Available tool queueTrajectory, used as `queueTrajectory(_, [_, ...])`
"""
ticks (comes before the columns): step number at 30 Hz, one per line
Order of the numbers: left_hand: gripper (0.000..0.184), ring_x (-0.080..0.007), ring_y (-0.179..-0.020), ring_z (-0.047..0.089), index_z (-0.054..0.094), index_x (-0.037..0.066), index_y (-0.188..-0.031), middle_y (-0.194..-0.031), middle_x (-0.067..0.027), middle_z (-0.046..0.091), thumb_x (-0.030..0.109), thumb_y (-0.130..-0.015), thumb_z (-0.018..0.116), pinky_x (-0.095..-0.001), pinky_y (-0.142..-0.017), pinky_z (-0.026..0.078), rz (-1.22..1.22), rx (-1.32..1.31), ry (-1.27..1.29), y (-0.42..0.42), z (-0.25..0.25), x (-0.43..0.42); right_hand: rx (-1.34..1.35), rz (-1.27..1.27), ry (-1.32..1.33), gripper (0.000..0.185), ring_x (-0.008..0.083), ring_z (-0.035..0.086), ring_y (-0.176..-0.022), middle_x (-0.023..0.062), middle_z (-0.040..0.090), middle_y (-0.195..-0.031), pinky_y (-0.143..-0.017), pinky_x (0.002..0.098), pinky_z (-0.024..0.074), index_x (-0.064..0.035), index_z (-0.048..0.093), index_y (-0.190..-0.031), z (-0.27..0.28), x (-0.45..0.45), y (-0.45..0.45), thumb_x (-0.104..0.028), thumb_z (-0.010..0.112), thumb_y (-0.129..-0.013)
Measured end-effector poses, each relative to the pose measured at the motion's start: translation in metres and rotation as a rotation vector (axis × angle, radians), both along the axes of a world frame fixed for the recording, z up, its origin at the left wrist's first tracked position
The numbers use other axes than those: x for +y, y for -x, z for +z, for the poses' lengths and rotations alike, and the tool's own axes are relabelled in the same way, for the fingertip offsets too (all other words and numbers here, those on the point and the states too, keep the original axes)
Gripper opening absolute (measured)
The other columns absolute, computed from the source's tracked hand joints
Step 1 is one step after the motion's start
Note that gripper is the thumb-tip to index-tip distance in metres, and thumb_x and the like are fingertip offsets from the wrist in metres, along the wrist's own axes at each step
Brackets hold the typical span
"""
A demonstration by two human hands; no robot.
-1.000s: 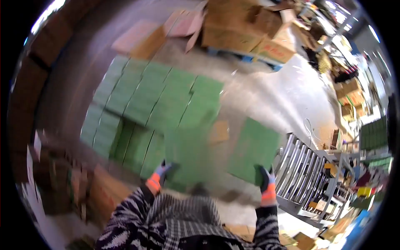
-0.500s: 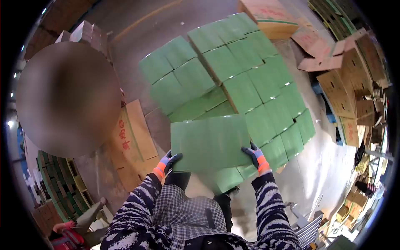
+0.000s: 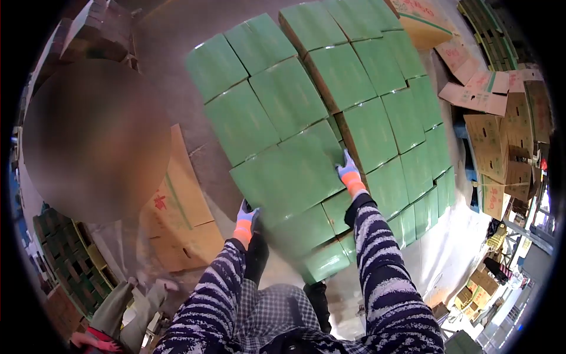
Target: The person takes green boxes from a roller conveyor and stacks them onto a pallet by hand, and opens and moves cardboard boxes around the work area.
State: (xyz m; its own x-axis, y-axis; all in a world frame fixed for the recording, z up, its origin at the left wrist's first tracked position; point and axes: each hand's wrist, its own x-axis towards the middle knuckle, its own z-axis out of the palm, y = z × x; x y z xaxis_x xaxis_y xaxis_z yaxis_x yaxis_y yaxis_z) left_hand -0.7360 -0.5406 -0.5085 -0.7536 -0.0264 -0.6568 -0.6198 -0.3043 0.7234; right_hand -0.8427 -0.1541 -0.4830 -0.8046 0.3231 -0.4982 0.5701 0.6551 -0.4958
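One green box lies at centre: the left grip, at seven o'clock, pinches its near corner; the right grip, at three, clasps its side edge. Four other green boxes adjoin it towards eleven.

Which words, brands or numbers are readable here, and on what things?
None is readable.
Flattened cardboard at left: red characters, too blurred.
Brown box at top right: red characters, too blurred.
Cardboard flaps below it: red marks, too small.
Brown carton at right: red marks, too small.
Green boxes: no readable print.
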Motion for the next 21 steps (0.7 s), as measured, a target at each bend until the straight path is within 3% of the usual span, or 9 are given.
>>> queueTrajectory(7, [0.062,-0.0183,-0.107,0.056,0.044,0.002,-0.135,-0.124,-0.0067,0.057,-0.006,-0.078,0.066,-0.0282,-0.092,0.044,-0.026,-0.084,0.022,0.003,0.005,0.011,0.43,0.098,-0.444,0.063,0.0343,0.039,-0.129,0.0157,0.039,-0.143,-0.107,0.0393,0.0326,-0.0111,0.038,-0.141,0.016,-0.039,-0.037,-0.019,0.062,-0.083])
queueTrajectory(9, [0.062,-0.0186,-0.106,0.056,0.043,0.002,-0.135,-0.124,-0.0071,0.057,-0.004,-0.078,0.067,-0.0286,-0.091,0.045,-0.102,-0.101,-0.003,0.008,-0.003,0.003,0.187,0.067,-0.247,0.061,0.0332,0.035,-0.132,0.0149,0.034,-0.146,-0.109,0.0365,0.0316,-0.0097,0.037,-0.141,0.054,-0.06,-0.067,-0.018,0.059,-0.085])
queueTrajectory(11, [0.052,-0.0201,-0.104,0.056,0.048,0.001,-0.128,-0.119,-0.0082,0.058,0.001,-0.08,0.069,-0.0311,-0.088,0.047,-0.188,-0.12,0.078,0.014,0.014,-0.003,0.361,-0.528,0.794,0.063,0.0331,0.034,-0.133,0.0144,0.032,-0.147,-0.11,0.0412,0.0291,-0.0095,0.039,-0.139,0.022,-0.076,-0.129,-0.032,0.059,-0.084])
queueTrajectory(12, [0.044,-0.0209,-0.101,0.057,0.051,0.003,-0.121,-0.115,-0.0078,0.059,0.008,-0.082,0.069,-0.0324,-0.085,0.048,-0.205,-0.177,0.155,0.013,0.014,-0.01,0.155,-0.184,0.353,0.061,0.0327,0.034,-0.132,0.0154,0.034,-0.146,-0.11,0.0409,0.029,-0.009,0.039,-0.139,0.064,-0.079,-0.156,-0.032,0.058,-0.085])
queueTrajectory(13, [0.059,-0.0227,-0.102,0.057,0.041,0.011,-0.134,-0.121,-0.0049,0.056,0.025,-0.084,0.068,-0.0338,-0.081,0.048,-0.256,-0.293,0.13,0.01,0.027,-0.015,0.152,-0.13,0.291,0.06,0.033,0.035,-0.132,0.0155,0.034,-0.145,-0.11,0.0411,0.0293,-0.0088,0.041,-0.137,0.081,-0.08,-0.198,-0.033,0.058,-0.085])
queueTrajectory(16, [0.062,-0.0236,-0.114,0.051,0.033,0.021,-0.141,-0.134,-0.0037,0.047,0.033,-0.087,0.063,-0.0335,-0.087,0.045,-0.367,-0.374,0.29,-0.01,0.076,-0.011,0.11,-0.289,0.313,0.057,0.0339,0.037,-0.13,0.0159,0.037,-0.143,-0.109,0.0419,0.0304,-0.0084,0.045,-0.134,0.096,-0.079,-0.329,-0.034,0.057,-0.085])
queueTrajectory(18, [0.058,-0.0256,-0.126,0.042,0.034,0.022,-0.142,-0.142,-0.0058,0.041,0.039,-0.091,0.055,-0.0424,-0.102,0.034,-0.568,-0.399,0.291,-0.033,0.074,-0.029,0.078,-0.408,0.232,0.055,0.0345,0.038,-0.129,0.0162,0.039,-0.142,-0.108,0.0424,0.0312,-0.0082,0.048,-0.132,0.109,-0.064,-0.41,-0.035,0.057,-0.085])
queueTrajectory(20, [0.047,-0.0176,-0.103,0.051,0.046,0.021,-0.132,-0.124,-0.0005,0.051,0.04,-0.091,0.057,-0.0354,-0.087,0.041,-0.717,-0.439,0.213,-0.051,0.064,-0.034,-0.094,-0.334,-0.104,0.053,0.035,0.038,-0.129,0.016,0.039,-0.142,-0.108,0.0431,0.0317,-0.0086,0.05,-0.131,0.133,-0.035,-0.488,-0.035,0.058,-0.085])
queueTrajectory(21, [0.034,-0.0119,-0.084,0.05,0.053,0.023,-0.122,-0.099,0.0035,0.056,0.04,-0.092,0.054,-0.0313,-0.076,0.041,-0.706,-0.498,0.204,-0.058,0.074,-0.025,-0.193,-0.486,-0.173,0.056,0.0347,0.037,-0.13,0.0157,0.039,-0.142,-0.108,0.0438,0.0309,-0.0094,0.048,-0.132,0.166,-0.02,-0.518,-0.036,0.058,-0.085])
